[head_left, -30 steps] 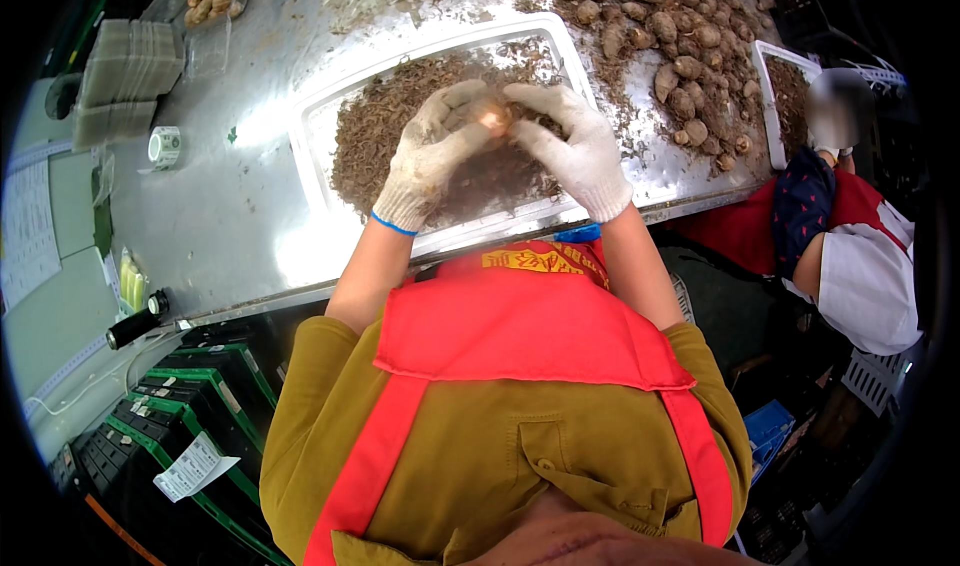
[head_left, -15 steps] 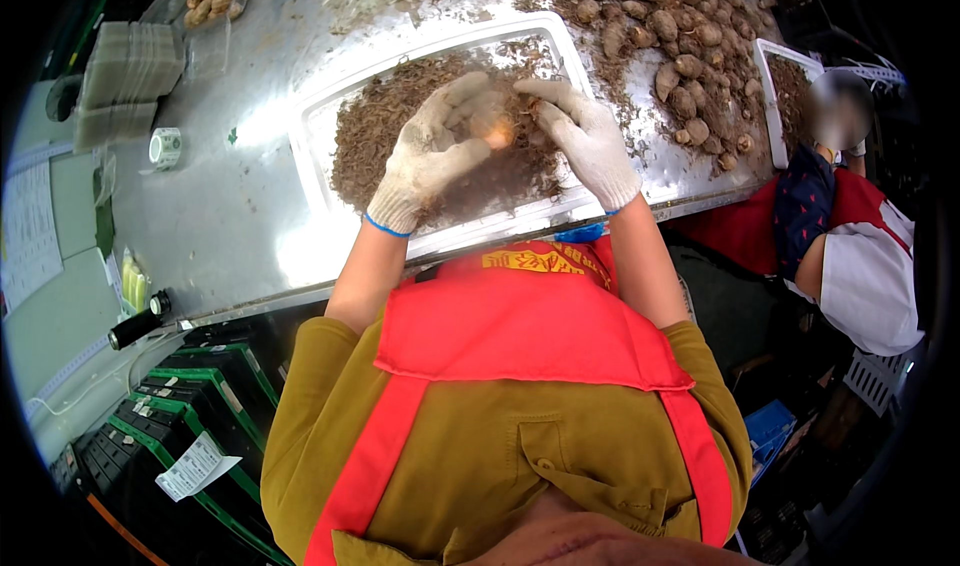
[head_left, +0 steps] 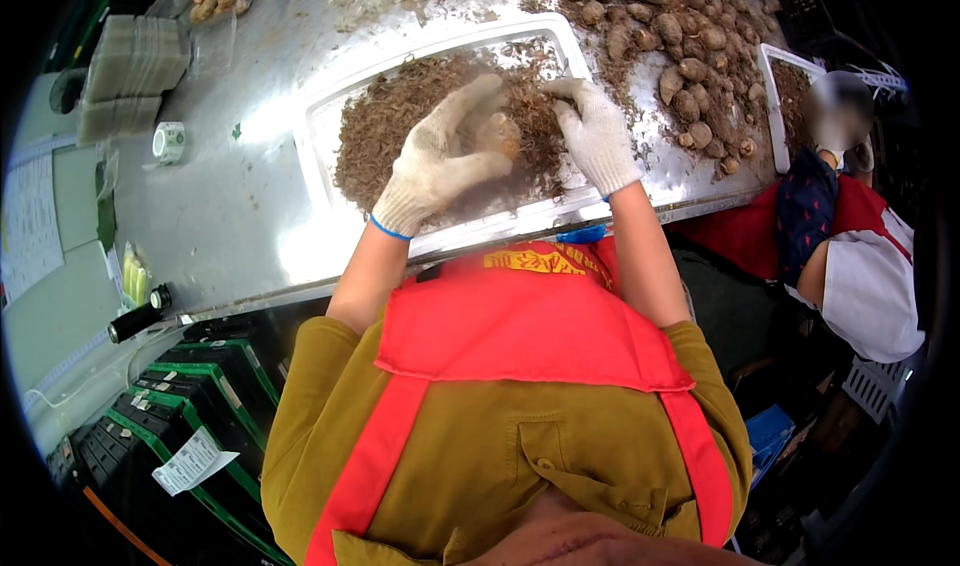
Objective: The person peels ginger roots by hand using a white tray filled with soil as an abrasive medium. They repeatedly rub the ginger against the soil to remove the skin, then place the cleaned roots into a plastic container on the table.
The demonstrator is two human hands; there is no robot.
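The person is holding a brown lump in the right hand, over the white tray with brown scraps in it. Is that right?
Not quite: the left hand is holding the brown lump, not the right hand, as the head view shows. It is over the white tray with brown scraps in it.

Harsh white glare blooms across my metal tabletop (head_left: 215, 211) and washes over the tray (head_left: 312, 156) at its left rim. The tuber (head_left: 507, 138) in my left hand (head_left: 432, 166) looks blurred; the crates (head_left: 200, 391) sink into shadow, and edges bow toward the black surround.
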